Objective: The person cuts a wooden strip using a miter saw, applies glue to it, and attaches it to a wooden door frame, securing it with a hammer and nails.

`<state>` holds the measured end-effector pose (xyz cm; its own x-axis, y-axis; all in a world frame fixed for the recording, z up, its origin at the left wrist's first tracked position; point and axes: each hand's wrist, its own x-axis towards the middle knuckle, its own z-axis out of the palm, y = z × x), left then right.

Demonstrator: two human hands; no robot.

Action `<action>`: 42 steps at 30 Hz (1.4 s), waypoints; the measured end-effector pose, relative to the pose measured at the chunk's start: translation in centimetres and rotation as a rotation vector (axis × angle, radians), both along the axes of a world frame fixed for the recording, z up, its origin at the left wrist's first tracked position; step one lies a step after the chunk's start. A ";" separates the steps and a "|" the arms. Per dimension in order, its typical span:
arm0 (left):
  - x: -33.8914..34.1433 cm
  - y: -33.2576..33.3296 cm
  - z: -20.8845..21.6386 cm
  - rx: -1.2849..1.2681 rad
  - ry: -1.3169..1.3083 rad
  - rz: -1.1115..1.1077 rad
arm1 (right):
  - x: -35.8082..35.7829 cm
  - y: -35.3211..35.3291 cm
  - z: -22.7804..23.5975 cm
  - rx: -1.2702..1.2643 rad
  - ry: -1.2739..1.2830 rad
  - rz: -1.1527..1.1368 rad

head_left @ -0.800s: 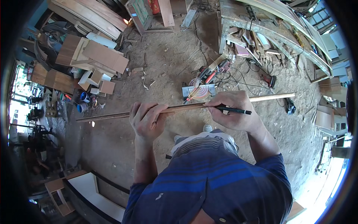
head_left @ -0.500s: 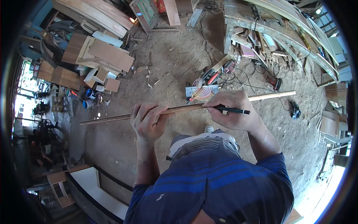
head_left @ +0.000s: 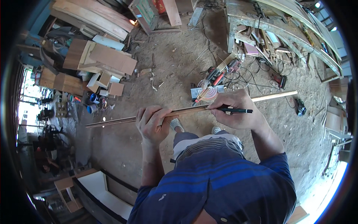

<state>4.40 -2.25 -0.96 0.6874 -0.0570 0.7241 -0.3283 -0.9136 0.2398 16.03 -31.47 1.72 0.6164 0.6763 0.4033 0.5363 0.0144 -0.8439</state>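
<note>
A long thin wooden strip [head_left: 115,120] runs across the view at chest height, from lower left to upper right. My left hand [head_left: 152,123] is wrapped around it near its middle. My right hand [head_left: 235,111] rests on the strip a little further right and holds a dark pen [head_left: 238,110] whose tip touches the wood. Below the strip I see my blue striped shirt and one shoe on the dirt floor.
A dirt floor [head_left: 175,59] lies beneath. Power tools and tangled cables [head_left: 220,76] sit just beyond the strip. Wooden boxes and boards [head_left: 100,59] are stacked at the left, a cluttered workbench [head_left: 268,33] at the upper right, a white panel [head_left: 100,186] at the lower left.
The view has shifted slightly. Both hands stay on the strip, with the pen still at the wood.
</note>
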 end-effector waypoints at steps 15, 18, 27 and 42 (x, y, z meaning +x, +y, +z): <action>10.4 22.4 -7.6 -0.149 0.092 -0.204 | 3.8 22.1 -3.6 -0.010 0.163 -0.559; 12.9 25.7 -9.9 -0.152 0.147 -0.274 | 5.2 23.1 -3.5 -0.489 -0.079 -0.483; 13.3 26.5 -19.7 -0.181 0.187 -0.255 | 3.6 22.4 -12.1 -0.647 0.140 -0.699; 3.7 23.4 -34.3 -0.060 2.320 -0.990 | 4.4 15.1 -28.5 -0.623 0.168 -0.788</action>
<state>8.13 21.19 -35.30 -0.1716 -0.6885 -0.7047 0.2272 -0.7236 0.6517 20.45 -16.41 -26.74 0.9934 0.1136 -0.0147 0.0773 -0.7594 -0.6460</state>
